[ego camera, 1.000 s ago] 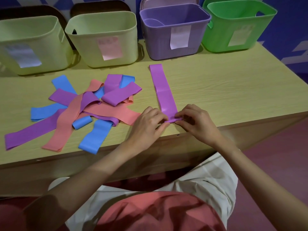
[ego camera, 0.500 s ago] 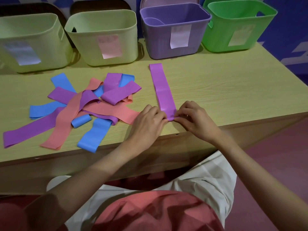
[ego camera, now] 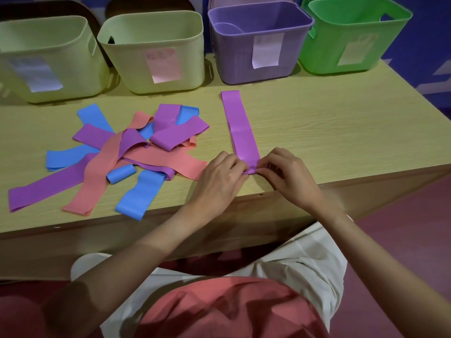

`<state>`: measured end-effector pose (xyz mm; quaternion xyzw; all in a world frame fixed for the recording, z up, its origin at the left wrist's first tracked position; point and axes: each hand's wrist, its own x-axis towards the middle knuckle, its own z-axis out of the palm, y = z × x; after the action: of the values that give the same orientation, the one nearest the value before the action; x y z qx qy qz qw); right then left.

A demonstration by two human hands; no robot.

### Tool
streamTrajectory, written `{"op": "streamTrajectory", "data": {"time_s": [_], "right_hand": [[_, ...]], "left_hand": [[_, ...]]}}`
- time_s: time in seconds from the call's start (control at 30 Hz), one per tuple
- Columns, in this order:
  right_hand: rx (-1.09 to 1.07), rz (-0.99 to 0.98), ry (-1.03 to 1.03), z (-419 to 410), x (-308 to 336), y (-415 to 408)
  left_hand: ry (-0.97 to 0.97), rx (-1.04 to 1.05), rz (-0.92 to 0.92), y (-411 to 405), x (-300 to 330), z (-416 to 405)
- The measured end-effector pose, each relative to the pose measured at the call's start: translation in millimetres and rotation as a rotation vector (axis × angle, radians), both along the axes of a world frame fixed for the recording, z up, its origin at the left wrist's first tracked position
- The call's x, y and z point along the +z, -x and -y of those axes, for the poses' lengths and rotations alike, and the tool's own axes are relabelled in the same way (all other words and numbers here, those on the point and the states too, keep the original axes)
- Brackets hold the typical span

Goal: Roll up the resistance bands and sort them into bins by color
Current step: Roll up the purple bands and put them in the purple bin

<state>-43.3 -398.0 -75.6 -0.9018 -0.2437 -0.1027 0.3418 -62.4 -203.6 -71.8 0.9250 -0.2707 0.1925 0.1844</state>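
A purple band [ego camera: 240, 128] lies flat on the desk [ego camera: 329, 132], stretching toward the purple bin [ego camera: 258, 42]. The left hand [ego camera: 219, 178] and right hand [ego camera: 286, 175] both pinch its rolled near end. A pile of bands [ego camera: 122, 154] lies to the left.

The person's 2 forearms are bare from the lower frame edge to the wrists, with no sleeve visible on either. The left hand [ego camera: 219, 181] and the right hand [ego camera: 288, 179] are bare too, with nothing worn on the fingers or wrists. The fingernails look short and plain (they are too small to tell more). Lower down, the lap shows pale cream shorts [ego camera: 305, 267] of a creased, light fabric. Over them hangs the hem of a coral-red top [ego camera: 227, 311], loosely folded and shadowed.
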Motion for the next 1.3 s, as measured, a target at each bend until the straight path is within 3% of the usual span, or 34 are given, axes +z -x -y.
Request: {"op": "streamTrajectory", "data": {"time_s": [0.17, 0.4, 0.77, 1.3], "right_hand": [[-0.027, 0.057, 0.026, 0, -4, 0], [-0.022, 0.034, 0.016, -1, -2, -2], [0.028, -0.02, 0.031, 1, 4, -8], [0.012, 0.071, 0.112, -3, 3, -11]], "left_hand": [[0.033, 0.034, -0.01, 0, -4, 2], [0.261, 0.092, -0.239, -9, -1, 0], [0.045, 0.078, -0.029, -2, -4, 2], [0.109, 0.083, -0.164, -16, 3, 2]]}}
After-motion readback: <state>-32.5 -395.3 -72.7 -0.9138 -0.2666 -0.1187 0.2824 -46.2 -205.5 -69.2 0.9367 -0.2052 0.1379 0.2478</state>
